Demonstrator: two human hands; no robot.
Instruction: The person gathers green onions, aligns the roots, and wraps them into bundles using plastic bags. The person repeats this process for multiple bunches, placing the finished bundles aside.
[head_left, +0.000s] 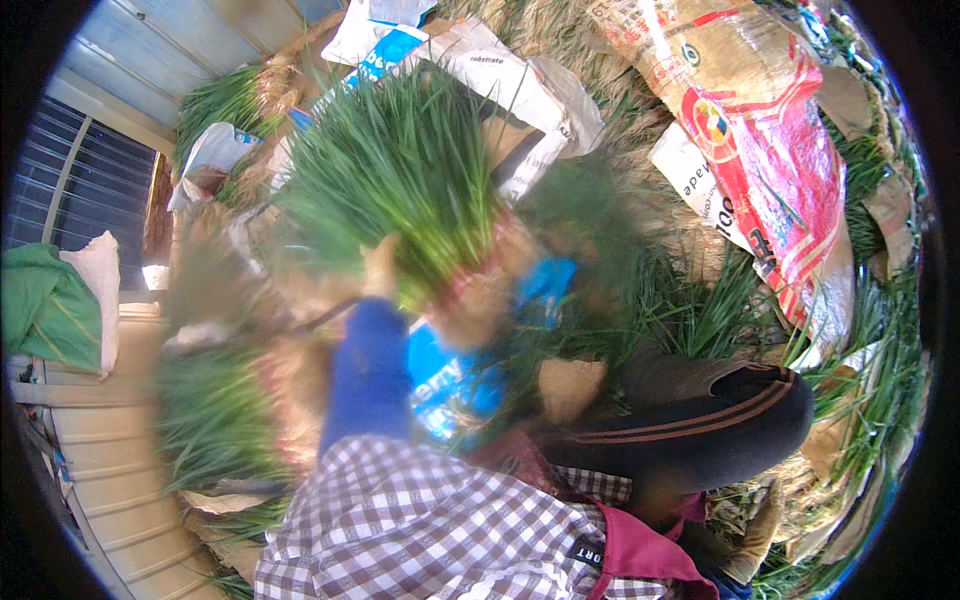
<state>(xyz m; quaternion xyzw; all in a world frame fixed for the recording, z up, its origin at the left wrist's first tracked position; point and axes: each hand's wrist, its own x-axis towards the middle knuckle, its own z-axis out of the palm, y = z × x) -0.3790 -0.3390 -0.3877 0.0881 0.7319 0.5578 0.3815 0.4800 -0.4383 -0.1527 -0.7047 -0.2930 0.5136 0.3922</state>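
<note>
Blurred by motion, my left hand (380, 266) reaches out of a blue sleeve and lies against the leaves of a large bunch of green onion-like plants (405, 172). Its fingers show only faintly, so their grip is unclear. The leaves fan towards the top left; the pinkish stem bases and pale roots point down and right, also blurred. Below the roots lies a blue and white printed plastic bag (450, 375). Another bunch (225, 420) lies to the left of my sleeve, roots towards it. My right hand is out of view.
A red and white woven sack (780, 150) lies at upper right, beside torn white printed bags (532, 82). Loose green plants (697, 307) surround my dark-trousered bent leg (690, 427). Ribbed panels (112, 465) and a barred window (82, 172) border the left side, near a green cloth (52, 307).
</note>
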